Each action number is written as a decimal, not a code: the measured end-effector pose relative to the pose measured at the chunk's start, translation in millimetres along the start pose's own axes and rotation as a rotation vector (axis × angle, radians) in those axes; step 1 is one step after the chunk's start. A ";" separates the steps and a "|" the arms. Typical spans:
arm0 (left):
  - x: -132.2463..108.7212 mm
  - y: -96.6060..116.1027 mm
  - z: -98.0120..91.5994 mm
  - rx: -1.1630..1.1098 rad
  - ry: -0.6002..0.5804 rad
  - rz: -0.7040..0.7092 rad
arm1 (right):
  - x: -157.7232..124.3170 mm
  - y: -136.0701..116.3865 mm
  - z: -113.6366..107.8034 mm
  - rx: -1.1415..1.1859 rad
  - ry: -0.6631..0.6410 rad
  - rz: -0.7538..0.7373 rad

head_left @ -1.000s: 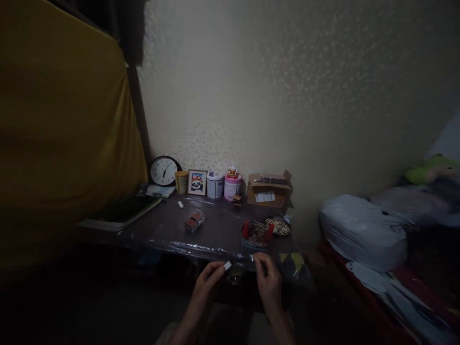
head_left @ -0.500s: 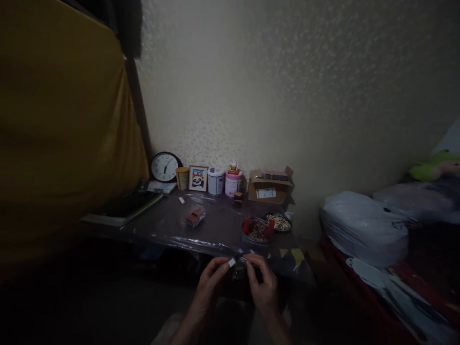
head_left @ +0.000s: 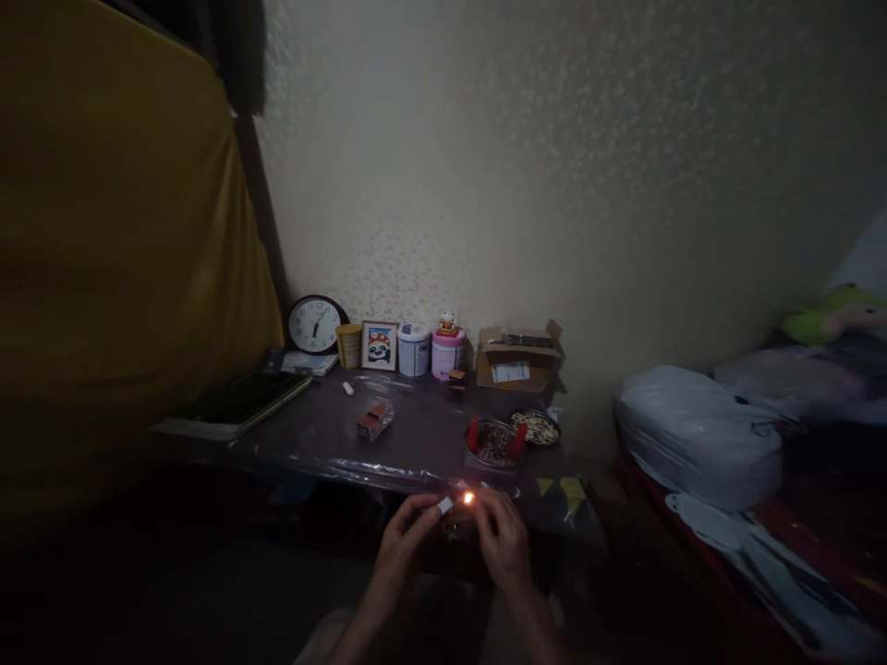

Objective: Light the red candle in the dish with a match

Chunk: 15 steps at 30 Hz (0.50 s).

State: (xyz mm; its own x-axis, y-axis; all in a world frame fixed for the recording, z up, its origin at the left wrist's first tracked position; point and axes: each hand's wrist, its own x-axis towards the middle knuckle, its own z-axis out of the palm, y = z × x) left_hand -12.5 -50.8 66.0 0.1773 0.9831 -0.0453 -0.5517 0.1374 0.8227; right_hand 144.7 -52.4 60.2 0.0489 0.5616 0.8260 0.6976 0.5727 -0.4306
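In front of a dark table's near edge my left hand [head_left: 408, 536] is closed on a small matchbox [head_left: 444, 505], its pale end showing at the fingertips. Close beside it my right hand [head_left: 503, 540] pinches a match whose tip carries a small orange flame [head_left: 468, 499] right next to the box. Both hands hover below the table [head_left: 416, 448], which is covered in clear plastic.
On the table lie a wrapped matchbox pack [head_left: 374, 419], two round dishes of matches [head_left: 495, 443], a cardboard box [head_left: 518, 362], tins [head_left: 414, 351], a picture frame [head_left: 379, 345], a clock [head_left: 316, 324] and a notebook [head_left: 236, 403]. A yellow cloth [head_left: 117, 259] hangs left; a white bag [head_left: 699, 434] lies right.
My right hand moved in to the matchbox in my left hand, and the match now burns with a small flame. The hands shifted slightly.
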 end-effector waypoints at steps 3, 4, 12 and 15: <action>1.1 -1.8 -6.0 0.012 0.012 0.017 | 0.8 18.9 1.9 -0.003 0.108 0.173; 1.5 -2.2 -8.7 0.021 0.020 0.025 | 2.9 21.8 0.4 0.012 0.134 0.192; 2.7 -8.9 -45.2 0.071 0.095 -0.030 | 27.4 26.2 -16.5 0.082 0.252 0.272; 2.8 -14.4 -59.4 0.043 0.126 -0.065 | 32.5 30.5 -18.7 0.154 0.265 0.329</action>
State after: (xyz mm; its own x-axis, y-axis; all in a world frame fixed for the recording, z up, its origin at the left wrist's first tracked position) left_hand -52.5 -42.9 20.4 0.1063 0.9800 -0.1681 -0.5066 0.1989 0.8390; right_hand 180.9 -27.9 80.7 0.4454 0.5679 0.6922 0.5005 0.4831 -0.7184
